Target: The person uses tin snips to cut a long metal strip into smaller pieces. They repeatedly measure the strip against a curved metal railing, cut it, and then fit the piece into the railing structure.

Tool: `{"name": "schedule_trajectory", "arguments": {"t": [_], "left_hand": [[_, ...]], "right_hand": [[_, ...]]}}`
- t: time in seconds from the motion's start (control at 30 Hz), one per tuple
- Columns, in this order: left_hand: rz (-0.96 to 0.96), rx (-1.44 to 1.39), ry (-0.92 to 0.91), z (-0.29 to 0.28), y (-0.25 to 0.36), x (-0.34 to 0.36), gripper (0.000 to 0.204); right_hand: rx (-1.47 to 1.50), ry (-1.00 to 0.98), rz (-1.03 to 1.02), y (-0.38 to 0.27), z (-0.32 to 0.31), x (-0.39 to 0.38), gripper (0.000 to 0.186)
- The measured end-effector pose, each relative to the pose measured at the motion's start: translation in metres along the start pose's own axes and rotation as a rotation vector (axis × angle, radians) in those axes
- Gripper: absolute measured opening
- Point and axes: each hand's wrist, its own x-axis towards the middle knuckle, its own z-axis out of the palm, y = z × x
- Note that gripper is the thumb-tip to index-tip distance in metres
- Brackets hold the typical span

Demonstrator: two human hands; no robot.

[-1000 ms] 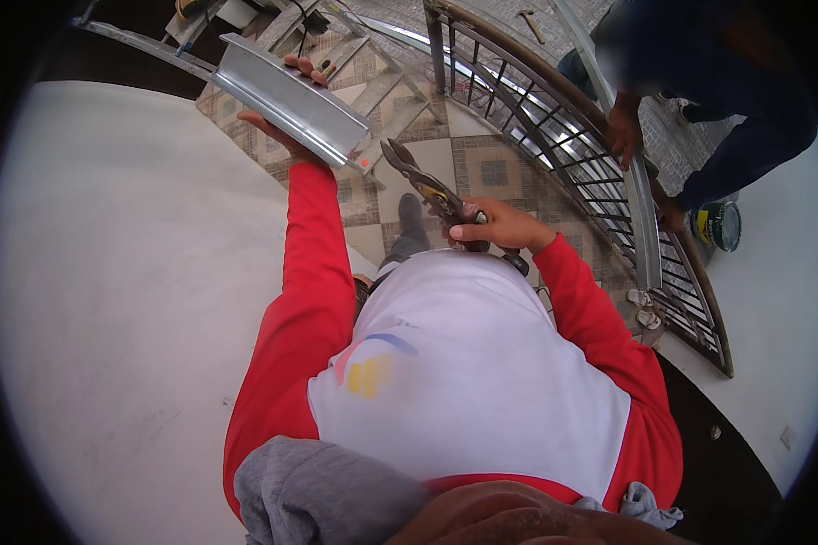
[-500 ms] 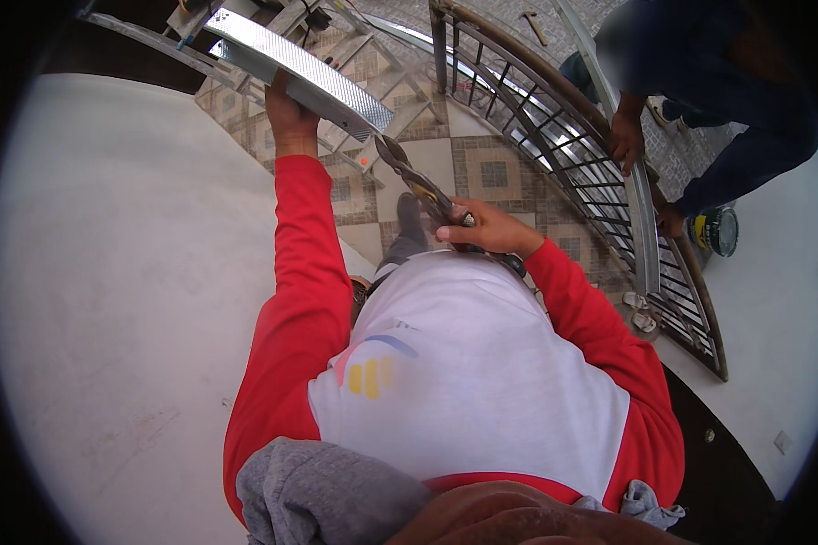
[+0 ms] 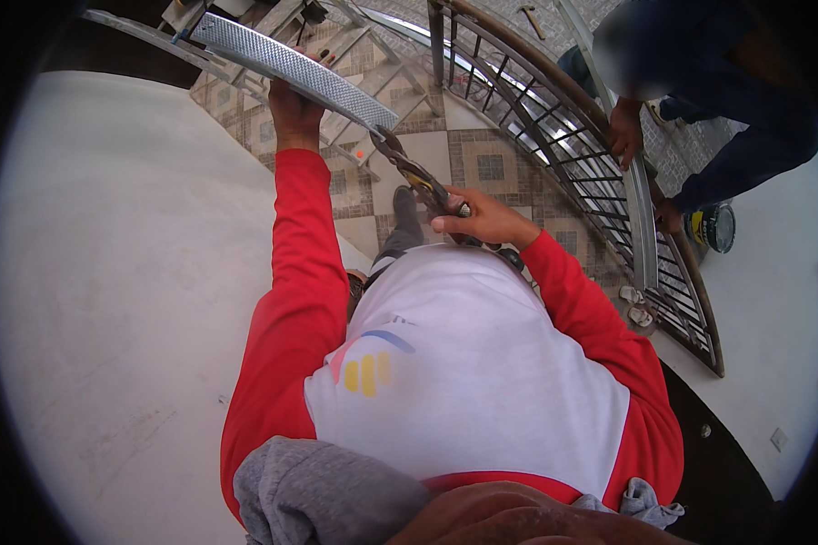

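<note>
My left hand (image 3: 294,111) grips a silver metal channel (image 3: 273,59) from beneath, at arm's length in the upper left; its face is finely dimpled. My right hand (image 3: 482,218), in front of my belly, is closed on the handles of metal snips (image 3: 418,177) with dark blades and some yellow on them. The blade tips point up and left and meet the near right end of the channel. Whether they bite into it is too small to tell.
An aluminium ladder (image 3: 400,82) stands behind the channel on tiled floor (image 3: 491,163). A curved railing (image 3: 554,100) runs down the right, where a co-worker (image 3: 736,109) holds a long metal strip (image 3: 643,236). A hammer (image 3: 532,23) and bucket (image 3: 713,227) lie beyond. White wall (image 3: 109,272) is left.
My left hand has turned the channel over, showing its dimpled face, and moved it slightly up and left. The snips have risen slightly and their tips now meet the channel's end.
</note>
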Motion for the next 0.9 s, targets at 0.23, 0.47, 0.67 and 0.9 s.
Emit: {"name": "schedule_trajectory", "arguments": {"t": [0.23, 0.47, 0.67, 0.9], "left_hand": [[-0.006, 0.193, 0.132, 0.017, -0.003, -0.001, 0.015], [0.067, 0.106, 0.161, 0.026, -0.018, -0.001, 0.014], [0.102, 0.090, 0.188, 0.017, -0.023, 0.001, 0.018], [0.140, 0.149, 0.148, 0.003, -0.029, -0.001, 0.018]], "right_hand": [[-0.454, 0.187, -0.236, 0.003, -0.005, 0.000, 0.034], [-0.209, 0.276, -0.152, 0.017, 0.004, 0.005, 0.047], [-0.151, 0.333, -0.012, 0.023, 0.000, 0.006, 0.043], [-0.253, 0.435, 0.000, 0.026, -0.001, 0.008, 0.041]]}}
